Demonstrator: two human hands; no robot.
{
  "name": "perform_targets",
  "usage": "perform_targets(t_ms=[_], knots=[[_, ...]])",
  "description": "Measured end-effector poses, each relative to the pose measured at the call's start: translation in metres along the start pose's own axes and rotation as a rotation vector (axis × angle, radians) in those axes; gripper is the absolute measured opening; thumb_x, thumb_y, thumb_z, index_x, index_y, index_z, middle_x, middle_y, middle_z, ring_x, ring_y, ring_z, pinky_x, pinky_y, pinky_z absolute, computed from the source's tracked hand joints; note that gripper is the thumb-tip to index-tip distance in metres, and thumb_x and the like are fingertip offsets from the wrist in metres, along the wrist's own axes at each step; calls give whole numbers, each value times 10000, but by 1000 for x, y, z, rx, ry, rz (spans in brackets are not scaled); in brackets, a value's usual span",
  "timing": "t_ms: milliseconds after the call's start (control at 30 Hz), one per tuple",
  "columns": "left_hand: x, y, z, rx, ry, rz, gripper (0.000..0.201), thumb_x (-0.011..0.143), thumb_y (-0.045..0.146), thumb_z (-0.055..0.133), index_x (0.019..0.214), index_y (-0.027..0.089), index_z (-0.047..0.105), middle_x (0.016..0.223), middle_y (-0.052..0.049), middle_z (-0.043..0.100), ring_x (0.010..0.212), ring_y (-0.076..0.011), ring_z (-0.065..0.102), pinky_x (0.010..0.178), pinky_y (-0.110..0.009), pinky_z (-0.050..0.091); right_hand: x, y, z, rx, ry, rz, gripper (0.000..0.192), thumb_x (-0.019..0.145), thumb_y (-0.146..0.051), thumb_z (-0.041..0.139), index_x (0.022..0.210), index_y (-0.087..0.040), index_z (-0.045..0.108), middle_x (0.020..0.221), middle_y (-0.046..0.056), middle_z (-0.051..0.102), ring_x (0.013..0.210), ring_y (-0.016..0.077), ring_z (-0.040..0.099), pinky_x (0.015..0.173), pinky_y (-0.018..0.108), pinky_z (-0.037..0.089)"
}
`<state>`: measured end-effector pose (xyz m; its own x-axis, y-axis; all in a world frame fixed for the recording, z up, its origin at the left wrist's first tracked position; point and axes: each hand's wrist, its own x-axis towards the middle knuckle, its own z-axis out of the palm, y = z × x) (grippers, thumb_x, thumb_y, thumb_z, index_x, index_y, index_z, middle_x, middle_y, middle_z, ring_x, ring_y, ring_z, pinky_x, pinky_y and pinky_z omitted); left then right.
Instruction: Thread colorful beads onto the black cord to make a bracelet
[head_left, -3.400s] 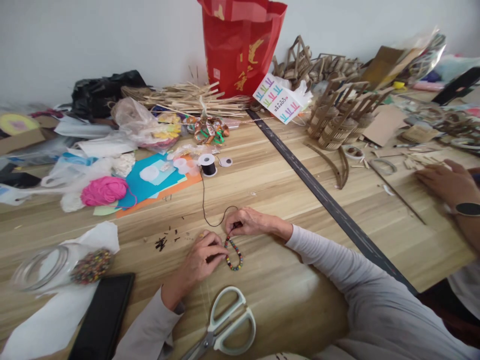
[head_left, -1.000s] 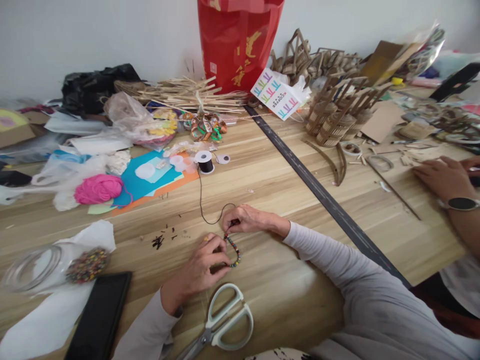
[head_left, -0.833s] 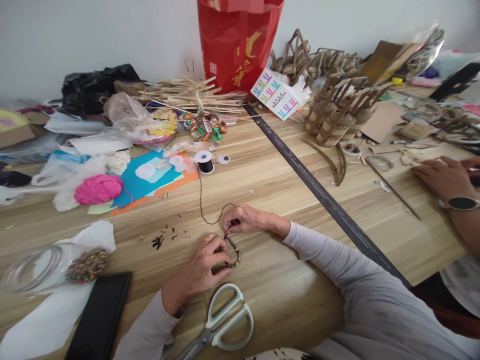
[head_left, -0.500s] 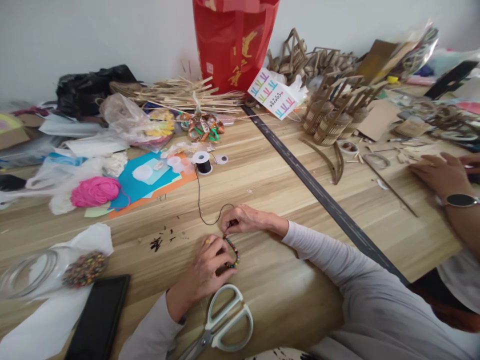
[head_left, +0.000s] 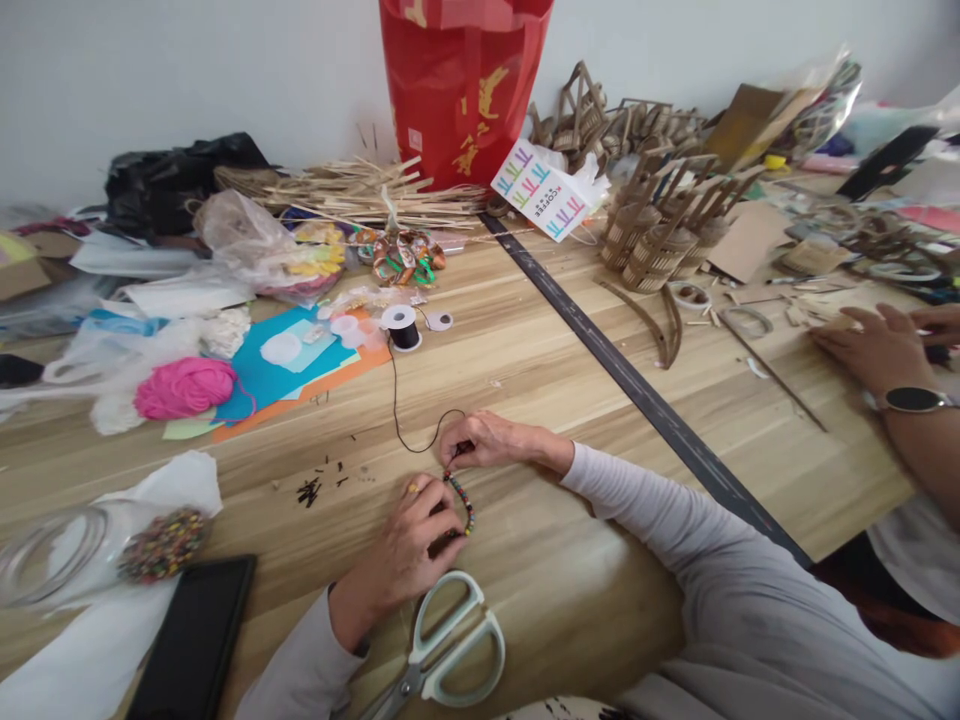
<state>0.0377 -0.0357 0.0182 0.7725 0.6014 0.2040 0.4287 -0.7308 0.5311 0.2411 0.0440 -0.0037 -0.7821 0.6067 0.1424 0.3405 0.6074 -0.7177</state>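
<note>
While the left hand (head_left: 409,545) pinches the lower end of the short multicoloured bead strand (head_left: 462,500) on the wooden table (head_left: 570,580), the right hand (head_left: 480,442) nips its thin black cord (head_left: 397,410): light, limp, slippery, best gripped at the ends.

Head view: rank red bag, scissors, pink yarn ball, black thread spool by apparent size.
1. red bag, top cropped by the frame
2. scissors, nearest the camera, so likely flattered
3. pink yarn ball
4. black thread spool, clearly smallest
</note>
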Motion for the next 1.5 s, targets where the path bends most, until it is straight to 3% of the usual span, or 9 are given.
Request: perform_targets(t_ms=[233, 533, 867, 1500], knots=[[0, 2, -3, 24, -13, -14, 50, 782, 154, 646, 748, 186, 629, 873, -56, 572, 917, -230, 482, 866, -418, 414, 0, -1, -1, 22, 16, 23, 20, 802, -146, 666, 798, -146, 686, 790, 6, 657, 692, 99, 580, 611, 171, 382], [3, 3, 9, 75, 59, -40, 125, 738, 207, 722, 719, 183, 601, 844, -41, 581, 876, -228, 480, 858, -427, 394, 0, -6, -4, 18, 8, 35, 37, 790, -105, 667, 800, -135, 686, 780, 5, 658, 685, 89, 571, 614, 164, 377], [4, 5, 9, 78, 66, -26, 109, 783, 118, 607, 700, 182, 579, 800, -38, 570, 845, -214, 476, 810, -400, 397, 0, -9, -6, 7, 3, 37, 76, 785, -75, 642, 787, -142, 679, 750, -7, 646, 658, 85, 557, 601, 164, 365], [-1, 3, 2, 71, 41, -51, 79, 774, 108, 589, 766, 187, 590, 825, -55, 575, 889, -233, 473, 827, -410, 408, 0, -1, -2, 20, 8, 10, 40, 806, -127, 645, 818, -147, 678, 805, 10, 655, 712, 98, 569, 644, 174, 384]])
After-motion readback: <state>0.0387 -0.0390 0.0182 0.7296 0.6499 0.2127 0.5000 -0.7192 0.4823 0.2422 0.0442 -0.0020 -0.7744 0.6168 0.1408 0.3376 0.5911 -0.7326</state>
